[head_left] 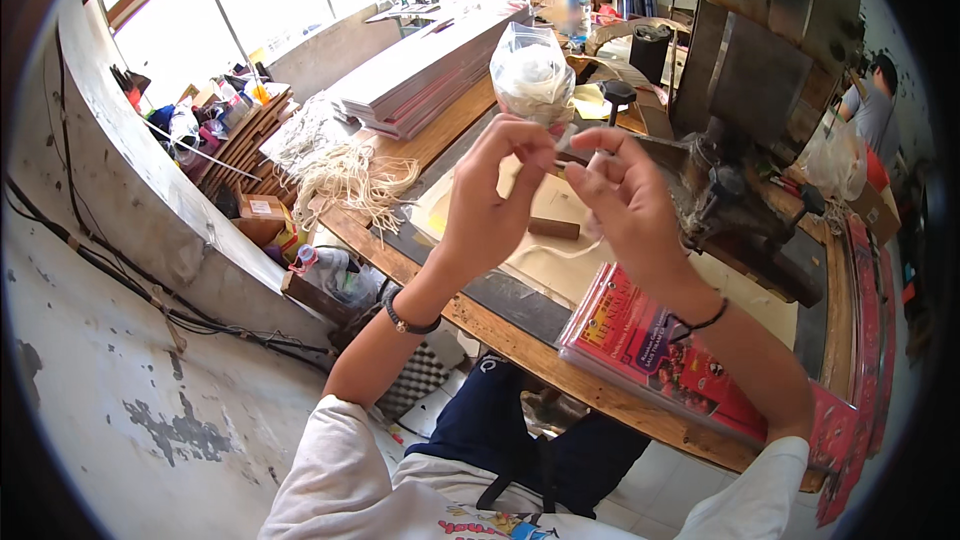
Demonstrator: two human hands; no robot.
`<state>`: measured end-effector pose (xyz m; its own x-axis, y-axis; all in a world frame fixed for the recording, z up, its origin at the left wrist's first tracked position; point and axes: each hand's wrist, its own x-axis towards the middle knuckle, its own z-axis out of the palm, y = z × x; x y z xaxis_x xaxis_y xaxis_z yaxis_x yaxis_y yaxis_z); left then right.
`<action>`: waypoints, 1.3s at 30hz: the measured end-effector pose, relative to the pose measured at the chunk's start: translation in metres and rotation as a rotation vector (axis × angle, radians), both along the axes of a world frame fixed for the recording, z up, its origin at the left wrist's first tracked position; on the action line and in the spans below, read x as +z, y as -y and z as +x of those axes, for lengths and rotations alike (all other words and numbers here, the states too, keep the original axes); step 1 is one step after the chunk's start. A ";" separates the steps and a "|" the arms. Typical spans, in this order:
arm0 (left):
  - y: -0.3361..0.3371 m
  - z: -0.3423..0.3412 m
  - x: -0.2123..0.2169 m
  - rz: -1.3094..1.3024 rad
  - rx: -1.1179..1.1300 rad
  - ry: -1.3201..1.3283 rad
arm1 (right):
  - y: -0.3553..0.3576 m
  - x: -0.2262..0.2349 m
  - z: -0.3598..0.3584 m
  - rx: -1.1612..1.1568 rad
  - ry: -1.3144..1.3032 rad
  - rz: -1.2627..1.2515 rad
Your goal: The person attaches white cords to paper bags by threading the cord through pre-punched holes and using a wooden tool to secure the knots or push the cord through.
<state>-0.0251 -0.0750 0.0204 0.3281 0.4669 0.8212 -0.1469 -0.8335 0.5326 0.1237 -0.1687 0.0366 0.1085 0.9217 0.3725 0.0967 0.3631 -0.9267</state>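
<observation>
Both hands are raised over the table, close together at chest height. My left hand (497, 185) is closed in a pinch, with a short whitish cord end (567, 136) at its fingertips. My right hand (632, 202) is curled, thumb and fingers pinching what looks like the same pale cord. A cream length of cord (560, 253) loops below, partly hidden behind the right hand. Under the hands a small brown block (553, 228) lies on a pale board (470, 210). Close to my right forearm is a stack of red printed sheets (650, 350).
Cream cords (360, 175) lie heaped at the table's left, beside stacked white panels (430, 65). Farther back stand a clear bag of white cord (533, 75) and a water bottle (578, 10). A dark metal machine (745, 160) occupies the right. Two people are in the background.
</observation>
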 end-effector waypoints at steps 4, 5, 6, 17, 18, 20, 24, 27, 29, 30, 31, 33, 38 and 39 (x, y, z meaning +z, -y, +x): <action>-0.002 -0.001 -0.019 -0.416 -0.364 0.033 | 0.023 0.057 0.016 0.048 0.488 -0.186; 0.000 -0.003 -0.020 -0.440 -0.420 0.038 | 0.029 0.069 0.018 0.043 0.592 -0.242; 0.002 -0.004 -0.017 -0.472 -0.433 0.048 | 0.035 0.077 0.020 0.027 0.699 -0.294; 0.031 -0.007 0.008 0.017 -0.219 -0.198 | 0.043 0.073 0.017 0.072 0.693 -0.095; 0.031 -0.016 0.005 -0.004 -0.124 -0.200 | 0.045 0.077 0.019 0.069 0.729 -0.112; 0.022 -0.043 -0.010 -0.019 0.171 -0.193 | 0.050 0.091 0.022 0.008 0.800 -0.188; -0.078 -0.178 -0.073 -0.212 1.005 -0.141 | 0.061 0.101 0.030 -0.126 0.789 -0.039; -0.146 -0.277 -0.131 -0.419 1.141 -0.259 | 0.067 0.104 0.035 -0.153 0.731 0.147; -0.170 -0.293 -0.143 -0.568 1.032 -0.372 | 0.068 0.104 0.039 -0.173 0.698 0.209; -0.175 -0.289 -0.139 -0.607 1.087 -0.655 | 0.069 0.104 0.041 -0.185 0.684 0.238; -0.187 -0.288 -0.140 -0.581 1.028 -0.715 | 0.069 0.105 0.042 -0.202 0.681 0.250; -0.208 -0.294 -0.142 -0.557 0.911 -0.911 | 0.069 0.106 0.044 -0.225 0.710 0.258; -0.242 -0.293 -0.121 -0.660 0.854 -1.337 | 0.070 0.109 0.041 -0.291 0.715 0.276; -0.239 -0.286 -0.119 -0.677 0.911 -1.350 | 0.070 0.108 0.041 -0.310 0.702 0.283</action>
